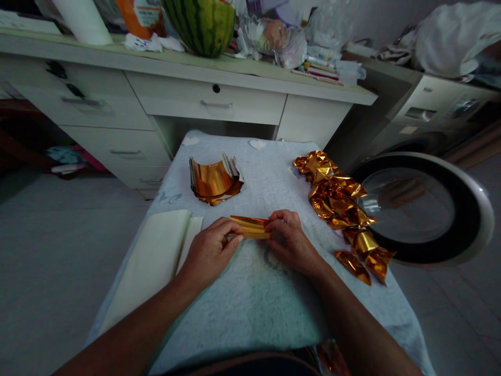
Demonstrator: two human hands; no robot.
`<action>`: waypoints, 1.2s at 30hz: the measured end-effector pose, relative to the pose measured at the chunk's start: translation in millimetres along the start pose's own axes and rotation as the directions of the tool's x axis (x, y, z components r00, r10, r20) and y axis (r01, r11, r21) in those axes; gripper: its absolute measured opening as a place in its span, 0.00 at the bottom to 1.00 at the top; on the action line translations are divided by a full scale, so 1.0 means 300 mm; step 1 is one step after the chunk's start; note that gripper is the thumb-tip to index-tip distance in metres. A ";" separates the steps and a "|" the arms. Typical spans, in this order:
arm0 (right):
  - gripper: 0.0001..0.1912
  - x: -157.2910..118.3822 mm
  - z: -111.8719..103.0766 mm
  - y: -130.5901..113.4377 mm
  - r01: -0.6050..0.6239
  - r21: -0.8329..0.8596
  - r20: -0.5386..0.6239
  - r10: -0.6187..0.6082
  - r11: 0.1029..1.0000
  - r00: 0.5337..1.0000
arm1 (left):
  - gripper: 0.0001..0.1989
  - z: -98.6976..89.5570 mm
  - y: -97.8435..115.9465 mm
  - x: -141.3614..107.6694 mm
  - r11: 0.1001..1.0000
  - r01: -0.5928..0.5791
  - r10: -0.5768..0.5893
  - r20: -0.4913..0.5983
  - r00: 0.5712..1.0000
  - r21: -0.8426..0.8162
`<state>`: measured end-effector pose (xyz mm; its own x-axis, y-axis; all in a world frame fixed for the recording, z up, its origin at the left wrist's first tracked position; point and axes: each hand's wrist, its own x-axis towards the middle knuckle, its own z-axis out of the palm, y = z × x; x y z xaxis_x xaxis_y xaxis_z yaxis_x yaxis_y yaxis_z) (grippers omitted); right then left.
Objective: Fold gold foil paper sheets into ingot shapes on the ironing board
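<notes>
A narrow folded strip of gold foil paper (252,227) is stretched between my two hands over the cloth-covered table. My left hand (213,248) pinches its left end between thumb and fingers. At the right end, my right hand (291,240) grips the strip with its fingers bent around it. Beyond my left hand stands a curved stack of gold foil sheets (213,180). Folded gold foil pieces (336,198) lie heaped along the table's right side, with a few single ones nearer to me.
Pale paper sheets (151,256) lie at the left of the light blue cloth (250,292). Behind is a white counter (250,70) with drawers, holding a watermelon (203,23). An open washing machine door (422,209) stands close at the right.
</notes>
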<state>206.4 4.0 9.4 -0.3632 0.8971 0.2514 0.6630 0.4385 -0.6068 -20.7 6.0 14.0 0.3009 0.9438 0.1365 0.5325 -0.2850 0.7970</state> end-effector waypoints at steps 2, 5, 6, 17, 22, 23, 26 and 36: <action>0.12 -0.001 0.000 -0.003 0.012 0.015 0.008 -0.012 1.000 1.000 | 0.03 0.003 -0.004 0.002 0.999 -0.045 0.044 -0.022 0.999 -0.026; 0.16 -0.003 0.005 -0.002 0.029 0.070 -0.014 -0.028 0.997 1.000 | 0.04 0.006 -0.007 0.002 0.993 -0.115 0.113 -0.043 0.993 -0.032; 0.19 -0.004 0.008 0.000 0.027 0.100 -0.035 -0.024 0.995 0.999 | 0.04 0.006 -0.007 0.002 0.990 -0.134 0.133 -0.048 0.990 -0.031; 0.14 0.001 0.036 0.010 -0.024 0.155 0.002 0.024 0.988 1.000 | 0.06 0.010 -0.004 0.000 0.984 -0.166 0.174 -0.136 0.975 0.066; 0.09 0.011 0.036 0.001 -0.012 0.200 0.003 0.012 0.980 1.000 | 0.06 0.013 -0.005 -0.002 0.988 -0.143 0.152 -0.173 0.973 0.066; 0.10 0.010 0.038 0.000 -0.027 0.221 -0.002 0.028 0.975 1.000 | 0.08 0.014 -0.006 -0.002 0.989 -0.135 0.145 -0.189 0.971 0.064; 0.09 0.008 0.047 0.002 -0.086 0.265 0.012 0.086 0.960 0.996 | 0.17 0.019 -0.008 -0.003 0.992 -0.121 0.124 -0.236 0.964 0.025; 0.05 0.019 0.047 0.005 -0.029 0.374 -0.001 0.032 0.927 0.999 | 0.20 0.022 -0.013 0.001 0.995 -0.067 0.048 -0.242 0.969 -0.071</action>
<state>196.0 9.1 -0.6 -0.3414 0.9106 0.2327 0.3807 0.3604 -0.8516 -17.4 6.2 7.0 0.1262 0.9413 0.3131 0.4539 -0.3354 0.8255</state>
